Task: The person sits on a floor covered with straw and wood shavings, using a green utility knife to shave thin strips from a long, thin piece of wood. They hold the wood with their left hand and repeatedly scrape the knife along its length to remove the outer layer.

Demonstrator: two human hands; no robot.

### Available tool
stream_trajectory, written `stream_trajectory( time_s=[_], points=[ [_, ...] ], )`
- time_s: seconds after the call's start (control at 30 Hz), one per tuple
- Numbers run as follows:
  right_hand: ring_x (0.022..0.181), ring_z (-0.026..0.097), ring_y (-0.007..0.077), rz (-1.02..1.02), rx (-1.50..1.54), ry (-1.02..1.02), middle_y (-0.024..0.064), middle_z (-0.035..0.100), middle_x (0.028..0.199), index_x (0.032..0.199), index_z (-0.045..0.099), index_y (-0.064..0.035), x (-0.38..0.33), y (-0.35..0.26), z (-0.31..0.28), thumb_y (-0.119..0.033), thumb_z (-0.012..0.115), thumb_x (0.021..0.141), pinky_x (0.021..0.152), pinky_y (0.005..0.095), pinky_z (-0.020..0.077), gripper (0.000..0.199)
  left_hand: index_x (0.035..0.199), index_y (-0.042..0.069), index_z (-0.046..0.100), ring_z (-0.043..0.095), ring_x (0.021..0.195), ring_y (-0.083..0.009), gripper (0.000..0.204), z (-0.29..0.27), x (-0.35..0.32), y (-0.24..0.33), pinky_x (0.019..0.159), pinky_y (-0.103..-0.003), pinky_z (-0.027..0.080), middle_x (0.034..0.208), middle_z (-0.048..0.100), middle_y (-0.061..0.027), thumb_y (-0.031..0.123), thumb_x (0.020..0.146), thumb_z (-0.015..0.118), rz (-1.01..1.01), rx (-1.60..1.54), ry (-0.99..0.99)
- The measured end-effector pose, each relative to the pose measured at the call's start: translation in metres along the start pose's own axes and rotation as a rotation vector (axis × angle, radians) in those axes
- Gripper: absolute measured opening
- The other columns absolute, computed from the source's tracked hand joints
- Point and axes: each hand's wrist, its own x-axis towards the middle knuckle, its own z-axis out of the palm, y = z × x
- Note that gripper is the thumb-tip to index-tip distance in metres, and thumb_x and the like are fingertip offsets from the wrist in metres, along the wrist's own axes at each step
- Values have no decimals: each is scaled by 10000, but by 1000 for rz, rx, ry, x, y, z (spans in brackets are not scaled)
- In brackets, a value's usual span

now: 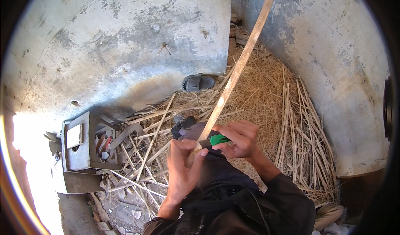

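A long flat strip of wood or bamboo (pixel 235 74) slants from my lap up past the far wall corner. Its near end is pinched in my left hand (pixel 182 170), thumb and fingers closed round it. My right hand (pixel 240 139) grips a green-handled utility knife (pixel 218 140). The dark blade of the knife lies across the strip, just beyond my left fingertips. My dark-clothed legs (pixel 225 174) are stretched out under both hands.
Thin split sticks (pixel 298 139) lie in a pile on the right, with more scattered at the left. Shavings (pixel 258 85) cover the floor. A grey slipper (pixel 198 82) rests by the worn wall (pixel 137 35). A wooden box (pixel 79 141) with odds and ends stands at left.
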Motion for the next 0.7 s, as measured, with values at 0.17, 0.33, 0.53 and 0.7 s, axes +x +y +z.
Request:
stream_trajectory(
  time_s=[0.17,0.33,0.53,0.7],
  points=[
    [537,560,142,-29,-50,37,-41,593,641,1170,810,-118,-3,5,1,-507,815,880,508,315,394,485,1180,33,449,594,1095,-123,309,0,-1,-3,962,-264,495,1190,546,-94,-77,1006,680,-20,-3,-9],
    [538,560,137,-23,-71,33,-45,592,639,1167,812,-120,-3,6,0,-517,821,869,511,311,390,497,1175,33,448,595,1090,-122,301,0,0,-3,950,-259,497,1197,545,-96,-77,1010,675,-19,5,-7],
    [532,568,145,9,-104,-13,-25,635,654,1135,822,-112,-3,4,-4,-473,818,891,522,305,401,435,1154,23,458,605,1047,-120,279,1,1,-4,923,-262,501,1129,582,-94,-56,1010,684,5,56,5],
    [505,533,93,522,-11,320,18,728,712,1161,810,-47,-14,93,-17,-324,704,1025,461,295,365,327,1134,28,491,633,942,-116,282,-4,-29,-10,830,-262,509,985,641,-74,1,991,733,-134,25,-90]
  ],
)
